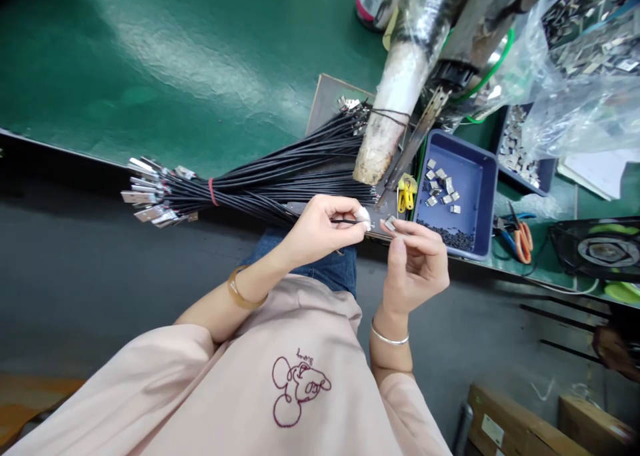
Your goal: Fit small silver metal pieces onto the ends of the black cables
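Note:
My left hand (pixel 323 233) is closed in a pinch on the end of a thin black cable (pixel 345 221), one fingertip wrapped in white tape. My right hand (pixel 417 259) is closed on a small silver metal clip (pixel 390 223), held close to the cable end. Just beyond my hands lies a thick bundle of black cables (pixel 280 179) tied with a red band, with metal connectors (pixel 150 193) at its left end. A blue tray (pixel 477 176) with loose metal clips (pixel 440 186) and small black pieces sits right of my hands.
A machine arm wrapped in plastic (pixel 400 89) hangs over the bench. Orange-handled pliers (pixel 520 239), a yellow clip (pixel 406 193), a fan (pixel 603 248) and bags of metal parts (pixel 585 49) lie to the right. Cardboard boxes (pixel 520 429) stand on the floor.

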Demonstrator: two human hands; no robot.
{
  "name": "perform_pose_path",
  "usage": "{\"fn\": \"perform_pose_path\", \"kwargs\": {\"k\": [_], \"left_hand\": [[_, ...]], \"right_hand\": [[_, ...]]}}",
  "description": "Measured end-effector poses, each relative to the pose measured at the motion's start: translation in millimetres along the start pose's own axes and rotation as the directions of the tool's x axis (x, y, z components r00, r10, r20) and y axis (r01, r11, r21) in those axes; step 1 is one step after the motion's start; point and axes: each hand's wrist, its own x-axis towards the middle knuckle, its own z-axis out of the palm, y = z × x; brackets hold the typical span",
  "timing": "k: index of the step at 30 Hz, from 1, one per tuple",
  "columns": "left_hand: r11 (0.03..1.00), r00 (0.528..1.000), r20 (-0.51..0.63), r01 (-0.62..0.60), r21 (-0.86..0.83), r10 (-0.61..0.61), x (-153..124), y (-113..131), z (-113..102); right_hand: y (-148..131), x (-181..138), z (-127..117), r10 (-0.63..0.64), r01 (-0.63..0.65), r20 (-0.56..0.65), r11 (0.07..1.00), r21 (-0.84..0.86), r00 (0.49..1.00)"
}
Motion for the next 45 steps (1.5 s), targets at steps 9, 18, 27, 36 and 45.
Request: {"fn": "perform_pose_path", "kwargs": {"k": [9,18,27,36,45], "left_hand": [[0.995,0.991,0.136,-0.023,0.093,0.01,0,3,-8],[0.999,0.999,-0.025,-0.041,0.027,0.041,-1,-1,3],[0.985,0.989,-0.113,-0.081,0.153,0.099,2,-1,4],[0.988,0.988,-0.142,-0.045,0.149,0.066,2,-4,9],[0.995,0.986,-0.158,-0.029,0.095,0.044,1,-2,11]], "right_hand": [[7,8,-1,0.222,-0.24,0.123,0.959,0.152,0.967],[9,0,3,-0.315,0.317,0.044,0.923,-0.217,0.948],[19,6,8,-0.247,0.254,0.066,0.953,-0.166,0.967],[23,8,8,-0.421,0.434,0.113,0.843,-0.317,0.9],[24,10,8,-0.459,0.477,0.137,0.811,-0.338,0.878]]}}
